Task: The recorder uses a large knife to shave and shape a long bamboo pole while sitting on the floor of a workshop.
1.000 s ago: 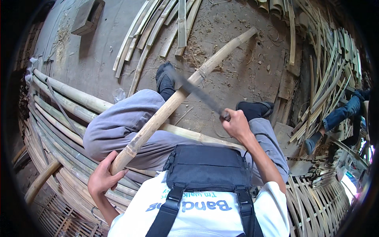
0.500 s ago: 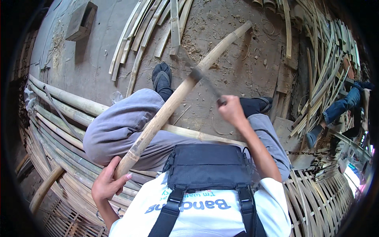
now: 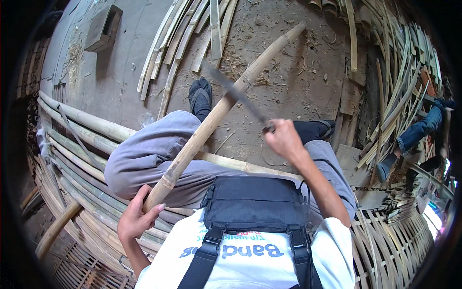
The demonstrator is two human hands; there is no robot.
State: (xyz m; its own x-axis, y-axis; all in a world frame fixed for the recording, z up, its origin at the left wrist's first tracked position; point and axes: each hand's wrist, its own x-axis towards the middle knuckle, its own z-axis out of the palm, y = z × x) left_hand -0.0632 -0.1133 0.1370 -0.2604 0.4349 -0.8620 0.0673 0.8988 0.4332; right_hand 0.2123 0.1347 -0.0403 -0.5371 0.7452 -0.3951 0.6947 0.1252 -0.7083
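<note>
A pale bamboo pole (image 3: 196, 142) slants across my lap, from my left side up to its tapered far end over the floor. My left hand (image 3: 136, 217) is wrapped around the near end, thumb on top. In my right hand (image 3: 285, 139) is the handle of a long dark knife (image 3: 250, 107). Its blade, slightly blurred, crosses the pole near a node beyond my knees and points up and left. My right fingers are closed around the handle. A black bag (image 3: 255, 202) sits against my chest, above my lap.
Whole bamboo poles (image 3: 98, 120) lie stacked at my left. Split strips (image 3: 169, 45) spread ahead, and more strips (image 3: 402, 82) pile at the right. A wooden box (image 3: 102, 30) stands far left. Another person's leg (image 3: 418, 134) shows at the right, above woven bamboo (image 3: 390, 241).
The knife blade shows more clearly across the pole, its tip now further left. My right hand has shifted slightly right and down. My left hand still grips the pole's near end.
</note>
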